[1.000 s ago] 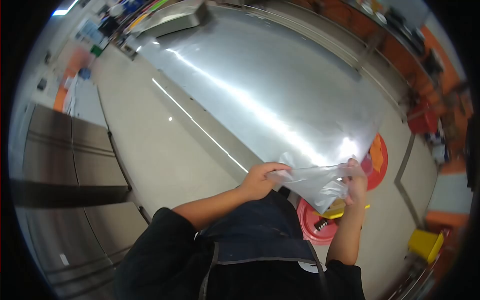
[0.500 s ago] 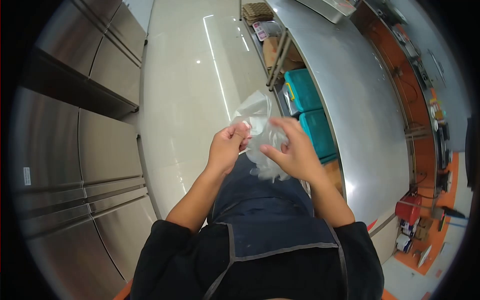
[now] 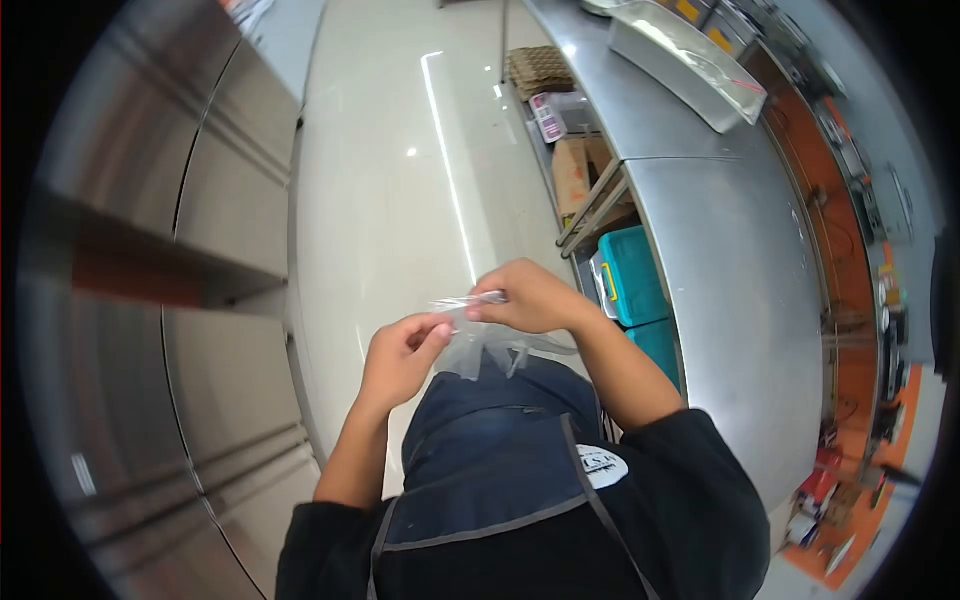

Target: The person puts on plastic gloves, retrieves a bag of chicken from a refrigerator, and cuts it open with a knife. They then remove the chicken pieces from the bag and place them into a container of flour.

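Clear plastic film (image 3: 482, 348), thin, see-through and crumpled, is held up in front of the person's chest, stretched between both hands above a dark blue apron (image 3: 500, 440). Its top edge is pulled into a narrow, shiny strip that slants from lower left to upper right. The rest hangs below in loose, wrinkled folds with a few ragged flaps. It is too transparent to tell whether it is a bag, a glove or a plain sheet. The right hand (image 3: 530, 298) is at the higher, farther end of the strip, with fingers curled in and tips pressed together on the edge. The left hand (image 3: 400, 358) is lower and closer to the body, with thumb and fingers closed on the film's near end, so the film lies to the right of that hand and just under the other. Both forearms are bare below black sleeves. Beneath the hands is a pale glossy floor (image 3: 400, 180) streaked with reflected light. To the left stand tall stainless steel cabinet doors (image 3: 130, 250). To the right runs a long steel counter (image 3: 740, 300), with teal crates (image 3: 630, 275) and a cardboard box (image 3: 575, 170) stored underneath and a metal tray (image 3: 680, 60) on its far end.
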The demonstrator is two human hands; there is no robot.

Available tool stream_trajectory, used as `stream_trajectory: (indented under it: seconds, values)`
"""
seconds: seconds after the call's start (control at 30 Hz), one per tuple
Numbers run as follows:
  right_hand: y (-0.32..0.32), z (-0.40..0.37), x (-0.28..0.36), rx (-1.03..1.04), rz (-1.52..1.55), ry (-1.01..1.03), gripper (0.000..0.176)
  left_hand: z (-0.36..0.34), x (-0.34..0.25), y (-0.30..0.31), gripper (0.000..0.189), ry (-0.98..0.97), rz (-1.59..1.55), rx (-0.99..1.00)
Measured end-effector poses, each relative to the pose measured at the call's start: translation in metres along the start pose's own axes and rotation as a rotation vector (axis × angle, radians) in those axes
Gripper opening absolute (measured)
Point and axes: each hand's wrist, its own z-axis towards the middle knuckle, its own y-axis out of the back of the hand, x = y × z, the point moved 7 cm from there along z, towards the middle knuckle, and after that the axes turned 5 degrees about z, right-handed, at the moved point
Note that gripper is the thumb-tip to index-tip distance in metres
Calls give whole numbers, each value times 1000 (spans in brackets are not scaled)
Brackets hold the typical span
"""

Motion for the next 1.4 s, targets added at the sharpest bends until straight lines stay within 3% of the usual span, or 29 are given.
stream_trajectory:
  seconds: [0.1, 0.17, 0.2, 0.33, 0.37, 0.4, 0.47, 0.57, 0.63, 0.73, 0.8, 0.9, 0.97, 1.03, 1.07, 1.1, 1.13, 1.17, 1.23, 1.3, 1.33, 1.37, 1.4]
  values:
    - [31, 64, -27, -3, 20, 12, 22, 52, -18, 35, 21, 18, 5, -107]
    - [59, 87, -25, -346, -215, 145, 33, 83, -5, 59, 19, 41, -87, -268]
    - [73, 99, -17, -362, -265, -1, 43, 100, -6, 68, 19, 25, -107, -344]
    - [91, 143, -11, -372, -234, -44, 43, 165, 41, 109, 24, 87, -235, -517]
    - [83, 158, -19, -276, -120, 1, 43, 185, 38, 114, 24, 75, -241, -511]
    - [75, 175, -28, -185, -3, 45, 44, 207, 32, 110, 24, 39, -381, -417]
    - [77, 208, -61, -261, -29, 9, 44, 253, 19, 108, 24, -2, -562, -288]
    - [105, 258, -88, -317, -2, -92, 42, 319, 5, 127, 21, -30, -556, -175]
    - [123, 282, -92, -136, 251, -299, 37, 362, 6, 138, 21, -13, -557, -124]
    - [156, 308, -110, -267, 259, -172, 28, 422, -7, 136, 30, -8, -422, 70]
    - [189, 312, -121, -313, 218, -263, 26, 458, -22, 132, 31, 21, -487, 181]
    - [241, 294, -148, -474, 145, -472, 23, 512, -42, 125, 31, 79, -499, 287]
    - [282, 274, -161, -595, 119, -590, 21, 545, -64, 137, 26, 16, 18, 147]
    - [332, 250, -160, -484, 125, -597, 22, 579, -66, 137, 21, -74, 157, 144]
    - [364, 224, -181, -616, 119, -567, 21, 594, -65, 139, 20, -59, 290, 116]
    - [410, 198, -195, -740, -3, -549, 22, 610, -65, 140, 21, -42, 424, 82]
    - [463, 162, -218, -871, -135, -675, 21, 626, -61, 138, 20, -36, 467, 98]
    - [514, 119, -248, -1010, -483, -786, 17, 641, -60, 135, 20, -32, 486, 95]
    - [610, 47, -283, -1242, -818, -813, 25, 662, -70, 125, 20, -142, 709, 82]
    - [681, -10, -350, -1105, -877, -1058, 39, 686, -69, 111, 18, -43, 848, 132]
    - [711, -25, -369, -1039, -936, -1172, 43, 700, -68, 95, 15, -120, 875, 205]
    - [738, -36, -386, -1042, -933, -1159, 43, 714, -74, 78, 14, -203, 893, 279]
    - [752, -42, -405, -900, -967, -1208, 41, 724, -85, 62, 9, -169, 786, 307]
